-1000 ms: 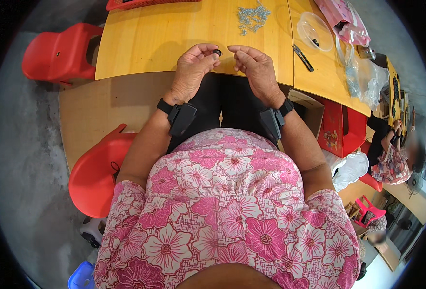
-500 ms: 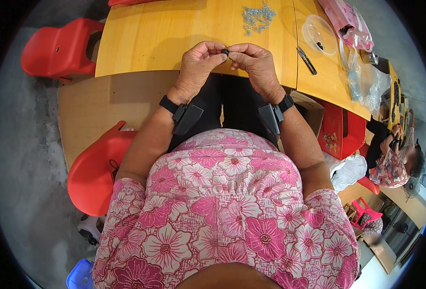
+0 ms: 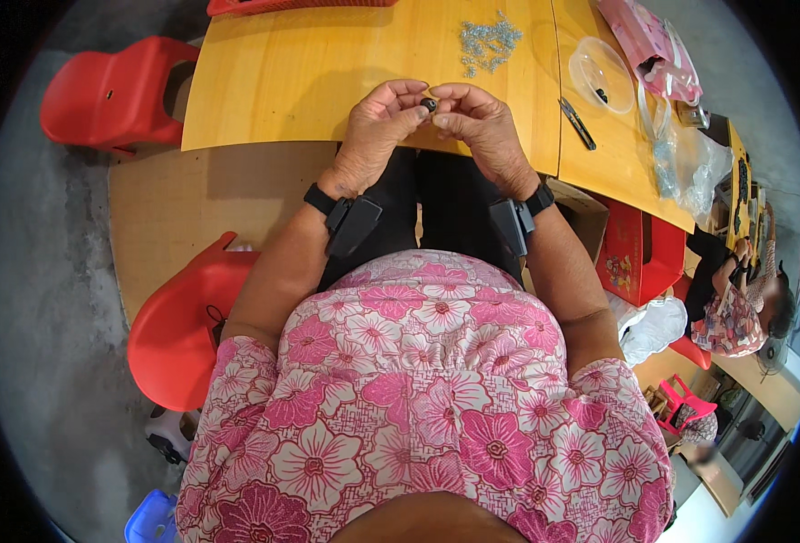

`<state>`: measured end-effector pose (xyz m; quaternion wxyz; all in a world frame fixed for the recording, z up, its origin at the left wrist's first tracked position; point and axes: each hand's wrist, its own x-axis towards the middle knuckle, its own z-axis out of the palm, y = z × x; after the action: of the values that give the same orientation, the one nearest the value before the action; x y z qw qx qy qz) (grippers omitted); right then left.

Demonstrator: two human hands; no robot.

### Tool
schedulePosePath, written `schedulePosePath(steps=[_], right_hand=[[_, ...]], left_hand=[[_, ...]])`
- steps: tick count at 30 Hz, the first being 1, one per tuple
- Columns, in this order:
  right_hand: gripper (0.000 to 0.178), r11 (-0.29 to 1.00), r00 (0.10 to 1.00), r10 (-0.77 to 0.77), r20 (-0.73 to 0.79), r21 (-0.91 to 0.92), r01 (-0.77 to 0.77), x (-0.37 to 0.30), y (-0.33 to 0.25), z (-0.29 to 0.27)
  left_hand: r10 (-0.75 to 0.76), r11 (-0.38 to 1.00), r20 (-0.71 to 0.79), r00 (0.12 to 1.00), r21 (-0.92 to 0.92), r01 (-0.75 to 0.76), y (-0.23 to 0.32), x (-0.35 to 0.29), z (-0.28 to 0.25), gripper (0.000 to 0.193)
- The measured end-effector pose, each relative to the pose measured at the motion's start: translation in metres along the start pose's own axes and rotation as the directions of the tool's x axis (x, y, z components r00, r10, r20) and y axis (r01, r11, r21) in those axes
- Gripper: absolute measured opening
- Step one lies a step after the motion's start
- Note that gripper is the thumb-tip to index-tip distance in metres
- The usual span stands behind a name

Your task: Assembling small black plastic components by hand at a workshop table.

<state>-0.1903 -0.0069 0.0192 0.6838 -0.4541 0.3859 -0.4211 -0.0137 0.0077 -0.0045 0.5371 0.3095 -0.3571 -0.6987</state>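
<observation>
A small round black part [image 3: 429, 105] with a hole in its face is held at the thumb and fingers of my left hand [image 3: 378, 128], just over the near edge of the yellow table [image 3: 282, 100]. My right hand [image 3: 481, 128] is close beside it, fingers curled and fingertips by the part's right side. Anything in those right fingertips is too small to make out. Beyond my hands lies a scattered pile of small clear or silvery pieces [image 3: 489, 43]. Black straps with dark boxes sit on both my wrists.
To the right lie a utility knife [image 3: 578, 124], a clear round tub [image 3: 592, 56] with black parts inside, a pink bag [image 3: 658, 45] and crumpled clear plastic [image 3: 694, 167]. Red chairs [image 3: 192, 321] stand at the left. Another person [image 3: 735, 317] sits far right.
My right fingertips have drawn slightly away from the black part, which has turned in my left fingers so that its hole shows.
</observation>
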Motion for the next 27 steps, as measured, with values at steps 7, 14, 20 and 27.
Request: schedulePosePath(steps=[7,14,20,27], right_hand=[[0.024,0.949,0.992,-0.077,0.098,-0.297,0.103,0.015,-0.014,0.004],[0.020,0.889,0.986,-0.105,0.130,-0.432,0.152,0.029,-0.017,0.014],[0.015,0.757,0.971,-0.180,0.158,-0.608,0.239,0.067,-0.038,0.010],[0.010,0.323,0.842,-0.528,0.111,-0.891,0.320,0.146,-0.082,0.002]], left_hand=[[-0.088,0.994,0.086,0.992,-0.057,0.093,0.009,0.009,-0.008,0.034],[-0.079,0.996,0.093,0.993,-0.043,0.084,0.018,0.013,-0.023,0.035],[-0.040,0.999,0.125,0.991,-0.020,0.043,0.016,0.022,-0.041,0.032],[-0.019,0.994,0.080,0.997,-0.110,0.028,0.014,0.022,-0.045,0.029]])
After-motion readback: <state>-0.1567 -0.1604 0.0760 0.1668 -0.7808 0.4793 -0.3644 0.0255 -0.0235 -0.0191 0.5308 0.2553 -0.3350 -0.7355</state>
